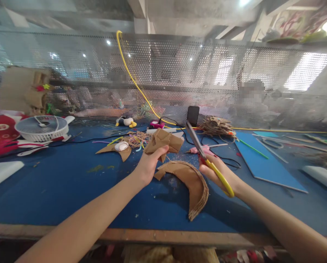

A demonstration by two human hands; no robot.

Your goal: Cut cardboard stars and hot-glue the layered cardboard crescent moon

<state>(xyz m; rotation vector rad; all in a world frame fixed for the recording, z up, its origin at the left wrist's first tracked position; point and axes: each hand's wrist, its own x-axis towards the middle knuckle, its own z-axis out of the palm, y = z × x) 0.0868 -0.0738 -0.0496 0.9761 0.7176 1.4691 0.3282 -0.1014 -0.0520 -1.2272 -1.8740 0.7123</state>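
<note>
My left hand [152,163] grips a folded brown cardboard piece [163,141], thumb on top, above the middle of the table. In my right hand [218,175] are yellow-handled scissors [203,153], their blades pointing up and away to the left. Whether the blades are parted I cannot tell. Below and between the hands lies a crescent of cardboard [192,177] with twine along its outer edge. A small cardboard strip touches its left tip. Behind my right hand rests a pink glue gun [204,149].
Left of my hands lies a cardboard scrap [111,149] bearing a white round item [121,146]. A blue board [267,162] is on the right. Farther back are a twine bundle [216,126], a dark phone [193,115] and a yellow cable [136,84]. A white fan [41,128] lies left.
</note>
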